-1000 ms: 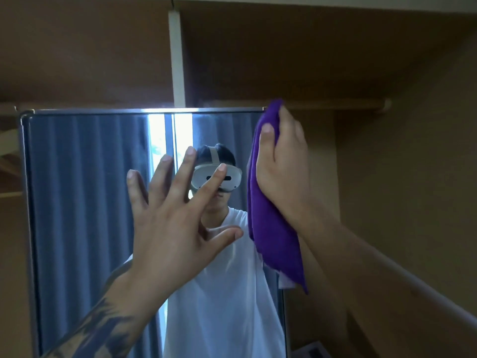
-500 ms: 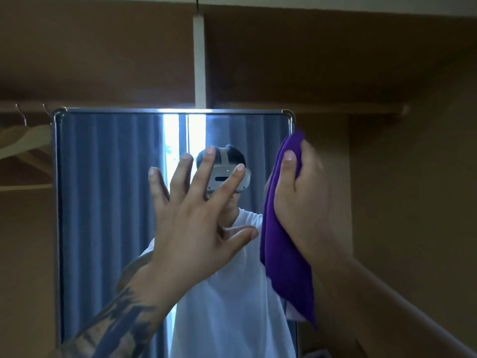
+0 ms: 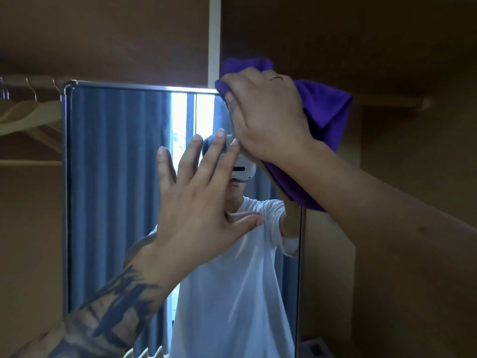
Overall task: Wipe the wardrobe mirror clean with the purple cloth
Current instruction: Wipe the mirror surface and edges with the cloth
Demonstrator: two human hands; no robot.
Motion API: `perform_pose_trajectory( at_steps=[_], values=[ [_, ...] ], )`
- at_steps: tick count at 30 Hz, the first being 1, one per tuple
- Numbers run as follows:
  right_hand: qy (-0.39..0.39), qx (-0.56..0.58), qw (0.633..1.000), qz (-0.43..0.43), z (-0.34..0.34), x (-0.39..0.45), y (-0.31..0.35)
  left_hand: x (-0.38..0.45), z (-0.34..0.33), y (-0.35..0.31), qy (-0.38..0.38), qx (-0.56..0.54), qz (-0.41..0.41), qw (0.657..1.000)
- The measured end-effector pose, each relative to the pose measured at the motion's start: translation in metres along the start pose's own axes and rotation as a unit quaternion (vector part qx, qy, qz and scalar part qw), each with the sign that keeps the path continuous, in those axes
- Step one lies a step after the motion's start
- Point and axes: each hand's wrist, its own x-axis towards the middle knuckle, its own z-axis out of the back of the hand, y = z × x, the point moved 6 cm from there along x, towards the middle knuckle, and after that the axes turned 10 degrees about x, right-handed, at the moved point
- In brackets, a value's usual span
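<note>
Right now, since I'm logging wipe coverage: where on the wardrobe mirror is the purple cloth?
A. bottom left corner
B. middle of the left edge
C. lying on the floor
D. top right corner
D: the right hand holds the purple cloth bunched against the top right corner of the wardrobe mirror, while the left hand lies spread open near the glass.

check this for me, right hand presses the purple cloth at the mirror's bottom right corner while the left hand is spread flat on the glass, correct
Not quite: the head view shows the right hand pressing the purple cloth at the mirror's top right corner, not the bottom. The left hand is spread open at the glass.
</note>
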Motion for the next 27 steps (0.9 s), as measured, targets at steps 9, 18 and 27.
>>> perform_pose_trajectory(
  at_steps=[9, 18, 27],
  values=[
    [-0.070, 0.038, 0.996, -0.042, 0.008, -0.009, -0.004, -0.002, 0.000, 0.001, 0.001, 0.000, -0.003, 1.000],
    [0.010, 0.024, 0.999, 0.023, 0.005, -0.005, -0.002, -0.003, 0.000, 0.002, -0.006, 0.001, -0.005, 1.000],
    [-0.014, -0.010, 1.000, -0.020, 0.006, 0.009, 0.027, -0.003, 0.003, 0.000, -0.002, -0.013, 0.000, 1.000]
  ],
)
